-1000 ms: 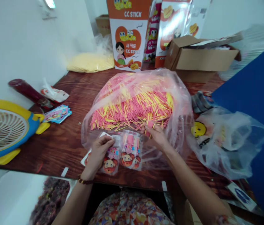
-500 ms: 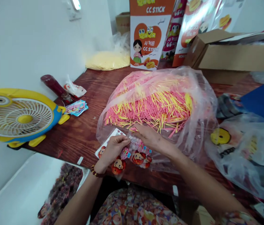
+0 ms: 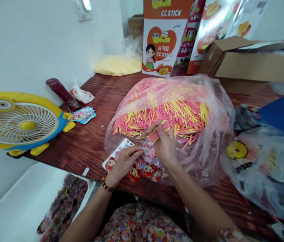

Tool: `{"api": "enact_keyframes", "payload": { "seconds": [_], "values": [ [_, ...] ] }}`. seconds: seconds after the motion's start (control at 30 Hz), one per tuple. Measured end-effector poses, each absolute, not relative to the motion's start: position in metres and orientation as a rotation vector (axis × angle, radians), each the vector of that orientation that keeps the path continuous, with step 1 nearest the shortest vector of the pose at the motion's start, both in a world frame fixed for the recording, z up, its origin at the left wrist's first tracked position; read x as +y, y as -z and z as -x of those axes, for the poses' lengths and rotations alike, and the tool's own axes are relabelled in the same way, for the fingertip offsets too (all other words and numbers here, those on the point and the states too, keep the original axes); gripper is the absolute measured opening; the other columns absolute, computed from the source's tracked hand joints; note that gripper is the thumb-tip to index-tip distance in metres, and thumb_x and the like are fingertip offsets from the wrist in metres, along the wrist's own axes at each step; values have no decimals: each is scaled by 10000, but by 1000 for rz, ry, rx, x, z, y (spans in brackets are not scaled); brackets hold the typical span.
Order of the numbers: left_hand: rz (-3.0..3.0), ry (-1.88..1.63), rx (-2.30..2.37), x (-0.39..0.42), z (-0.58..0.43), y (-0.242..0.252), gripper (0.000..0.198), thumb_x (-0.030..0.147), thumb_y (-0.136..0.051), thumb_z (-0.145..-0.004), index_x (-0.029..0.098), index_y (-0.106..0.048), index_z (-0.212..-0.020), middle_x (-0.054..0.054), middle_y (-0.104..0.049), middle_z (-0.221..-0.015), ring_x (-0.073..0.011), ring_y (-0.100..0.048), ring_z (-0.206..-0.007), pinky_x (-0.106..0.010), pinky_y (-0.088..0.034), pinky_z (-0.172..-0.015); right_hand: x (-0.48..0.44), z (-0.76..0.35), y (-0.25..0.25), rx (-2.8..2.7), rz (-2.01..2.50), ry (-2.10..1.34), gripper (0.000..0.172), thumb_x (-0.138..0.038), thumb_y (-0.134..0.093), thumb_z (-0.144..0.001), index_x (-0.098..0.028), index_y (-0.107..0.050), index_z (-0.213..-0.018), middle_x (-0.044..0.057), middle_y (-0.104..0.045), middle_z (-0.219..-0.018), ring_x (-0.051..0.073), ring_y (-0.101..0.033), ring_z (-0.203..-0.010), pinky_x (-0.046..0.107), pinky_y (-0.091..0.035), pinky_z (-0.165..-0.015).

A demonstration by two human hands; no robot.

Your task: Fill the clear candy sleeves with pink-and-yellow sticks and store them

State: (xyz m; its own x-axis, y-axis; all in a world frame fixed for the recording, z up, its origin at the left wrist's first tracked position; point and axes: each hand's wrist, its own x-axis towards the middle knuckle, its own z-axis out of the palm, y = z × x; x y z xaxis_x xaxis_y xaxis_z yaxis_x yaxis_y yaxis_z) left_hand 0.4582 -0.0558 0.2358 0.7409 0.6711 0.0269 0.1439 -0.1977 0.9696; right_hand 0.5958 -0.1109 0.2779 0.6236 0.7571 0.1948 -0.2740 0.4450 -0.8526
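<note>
My right hand [image 3: 166,144] is closed around a small bundle of pink and yellow sticks [image 3: 158,132], held at a slant over the front of the pile. Pinched in the fingers of my left hand [image 3: 127,159] is the edge of a clear printed plastic bag [image 3: 145,153], just below the bundle. More bags with red-haired cartoon figures [image 3: 148,170] lie beneath both hands. A white printed card [image 3: 125,144] shows partly behind my left hand. Beyond my hands, a large clear sack [image 3: 220,111] lies open with many loose pink and yellow sticks [image 3: 154,114] in it.
A yellow fan [image 3: 28,124] stands at the left, near small blue packets [image 3: 84,115] and a dark red bottle [image 3: 58,90]. Printed cartons [image 3: 162,40] and an open cardboard box [image 3: 260,65] line the back. Plastic bags [image 3: 265,168] lie at the right.
My right hand has risen from the near edge of the pile, turned, and now shows a bundle of sticks. My left hand has shifted slightly right with the bag.
</note>
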Motion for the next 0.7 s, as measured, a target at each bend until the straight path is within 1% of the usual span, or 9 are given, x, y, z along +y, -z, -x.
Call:
{"api": "enact_keyframes", "payload": {
  "seconds": [0.17, 0.27, 0.37, 0.47, 0.57, 0.63, 0.7],
  "values": [
    [-1659, -570, 640, -56, -460, -238, 237, 358, -602, -856, 167, -674, -733, 13, -589, -667, -119, -469, -637, -224, -376, -618, -110, -588, -273, -569, 851, -755, 128, -372, -547, -935, -244, -537, -948, -36, -615, -755, 139, -656, -750, 306, -545, -750],
    [-1618, -597, 654, -57, -460, -240, 226, 335, -601, -857, 160, -669, -731, 15, -590, -669, -113, -468, -635, -217, -381, -614, -114, -586, -269, -557, 919, -754, 140, -378, -566, -926, -238, -564, -939, -29, -647, -762, 150, -666, -776, 329, -543, -795],
    [-1590, -636, 674, -57, -460, -238, 200, 323, -624, -847, 159, -680, -746, 13, -605, -684, -112, -485, -648, -216, -398, -626, -118, -588, -267, -622, 1046, -750, 149, -377, -559, -927, -233, -598, -937, 1, -699, -838, 174, -675, -864, 365, -523, -876],
    [-1527, -677, 671, -54, -462, -235, 177, 328, -661, -826, 159, -695, -784, 8, -630, -717, -114, -515, -667, -217, -424, -645, -121, -592, -266, -807, 1156, -768, 149, -330, -541, -935, -221, -642, -946, 32, -726, -982, 187, -657, -1006, 379, -465, -988],
    [-1448, -680, 633, -50, -464, -233, 194, 350, -690, -814, 156, -700, -812, 1, -647, -742, -116, -544, -682, -219, -442, -652, -123, -599, -267, -917, 1178, -811, 157, -307, -561, -930, -230, -637, -1043, 40, -714, -1117, 190, -635, -1093, 375, -446, -1021],
    [-1394, -689, 608, -47, -467, -233, 203, 356, -703, -809, 153, -702, -814, 0, -651, -747, -113, -550, -684, -216, -444, -652, -123, -602, -269, -919, 1155, -816, 229, -339, -535, -951, -256, -586, -1159, 41, -700, -1176, 188, -631, -1120, 384, -457, -1019],
    [-1344, -711, 595, -45, -470, -234, 206, 354, -722, -795, 150, -702, -805, 5, -644, -738, -105, -540, -677, -210, -440, -646, -123, -606, -273, -976, 1190, -780, 280, -370, -463, -988, -272, -556, -1232, 49, -679, -1231, 189, -618, -1155, 399, -453, -1032]
  ]
}}
